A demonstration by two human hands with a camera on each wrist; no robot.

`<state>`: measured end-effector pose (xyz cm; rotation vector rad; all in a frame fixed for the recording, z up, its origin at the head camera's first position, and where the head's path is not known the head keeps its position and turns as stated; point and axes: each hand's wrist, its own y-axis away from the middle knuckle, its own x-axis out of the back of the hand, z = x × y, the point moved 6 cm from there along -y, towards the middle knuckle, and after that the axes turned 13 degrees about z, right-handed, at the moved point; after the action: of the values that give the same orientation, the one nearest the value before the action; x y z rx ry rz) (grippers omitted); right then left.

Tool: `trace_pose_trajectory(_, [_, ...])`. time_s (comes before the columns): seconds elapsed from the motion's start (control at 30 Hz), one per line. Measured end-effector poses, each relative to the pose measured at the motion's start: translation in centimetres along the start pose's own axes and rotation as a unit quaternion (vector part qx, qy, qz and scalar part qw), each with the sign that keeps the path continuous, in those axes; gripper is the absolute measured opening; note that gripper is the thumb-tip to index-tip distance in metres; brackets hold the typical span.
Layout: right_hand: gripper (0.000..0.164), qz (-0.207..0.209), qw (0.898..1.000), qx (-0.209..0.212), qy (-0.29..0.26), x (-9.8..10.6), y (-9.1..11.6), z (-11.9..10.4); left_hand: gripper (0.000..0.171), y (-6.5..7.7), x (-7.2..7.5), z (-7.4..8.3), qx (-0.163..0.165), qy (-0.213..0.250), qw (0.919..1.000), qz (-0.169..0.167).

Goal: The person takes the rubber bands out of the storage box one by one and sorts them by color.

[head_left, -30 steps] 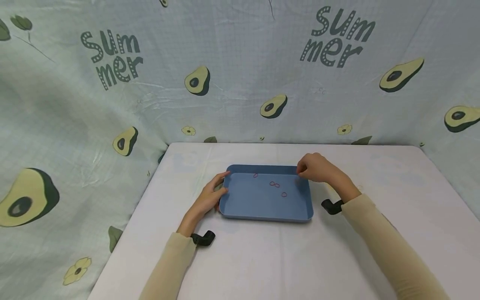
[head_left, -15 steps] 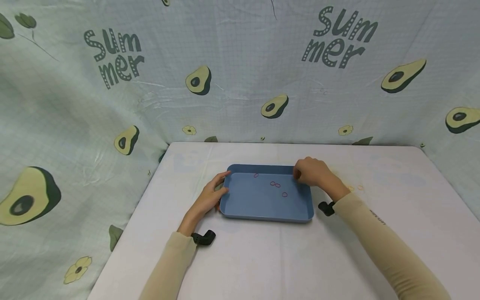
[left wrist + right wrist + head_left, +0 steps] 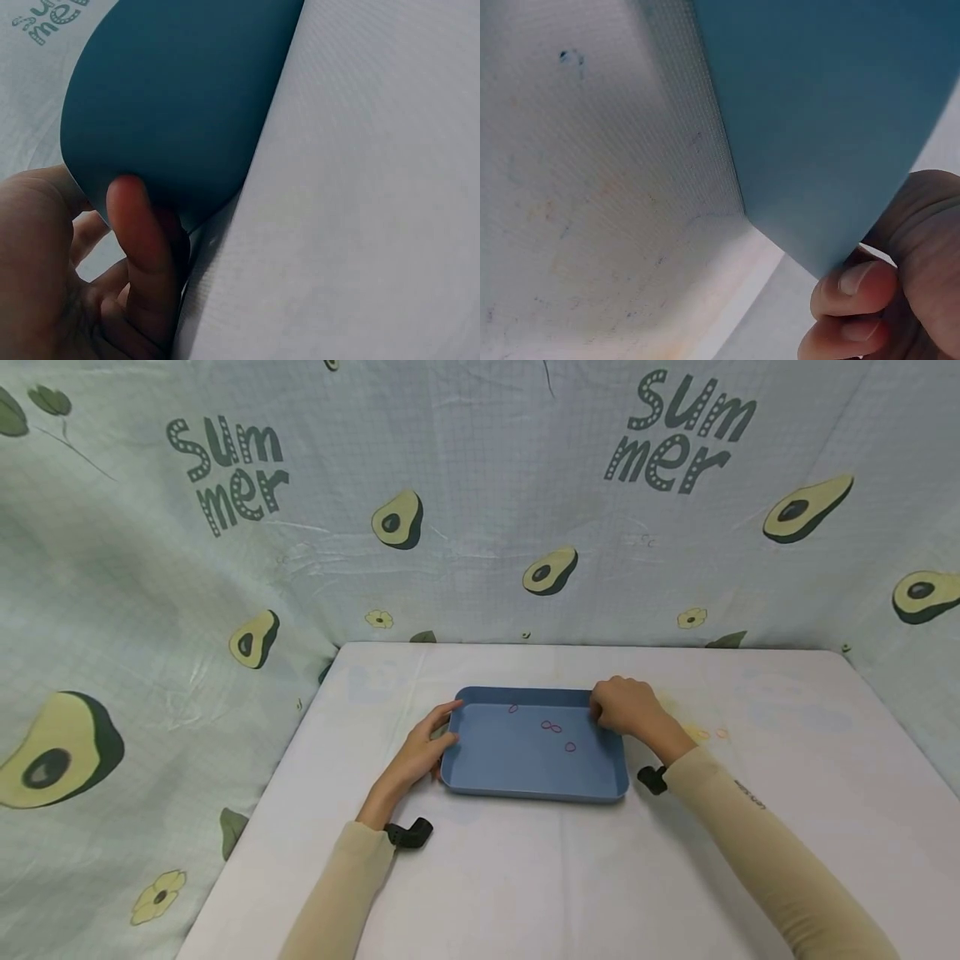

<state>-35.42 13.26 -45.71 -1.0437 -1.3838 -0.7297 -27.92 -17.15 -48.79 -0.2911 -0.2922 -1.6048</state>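
Note:
A shallow blue tray point(image 3: 517, 772) lies on the white-covered table, with several thin red rings point(image 3: 570, 747), like small rubber bands, spread over its floor. My left hand point(image 3: 416, 752) holds its left end. In the left wrist view the thumb point(image 3: 131, 217) presses against the tray's outer wall, with other fingers behind the edge. At the far right corner, my right hand point(image 3: 630, 706) grips the rim. Curled fingertips point(image 3: 859, 281) show right at the tray's edge in the right wrist view. The back of the right hand hides that corner from the head camera.
Yellow and orange rings point(image 3: 722, 733) lie on the table point(image 3: 480, 877) beyond the right forearm, which partly hides them. A cloth backdrop point(image 3: 465, 585) printed with avocados rises behind the table and along its left side.
My right hand has come slightly down and left onto the tray's far right corner, its fingers more tucked in. The left hand and the tray stay in place.

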Motion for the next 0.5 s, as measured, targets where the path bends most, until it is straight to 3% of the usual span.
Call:
trace_pose_trajectory(0.33, [0.004, -0.017, 1.000, -0.004, -0.022, 0.06, 0.22, 0.21, 0.056, 0.24, 0.12, 0.34, -0.023, -0.021, 0.9993, 0.018])
trace_pose_trajectory(0.5, [0.007, -0.027, 0.998, -0.017, -0.055, 0.47, 0.41, 0.41, 0.055, 0.28, 0.18, 0.30, -0.016, -0.017, 0.9996, 0.016])
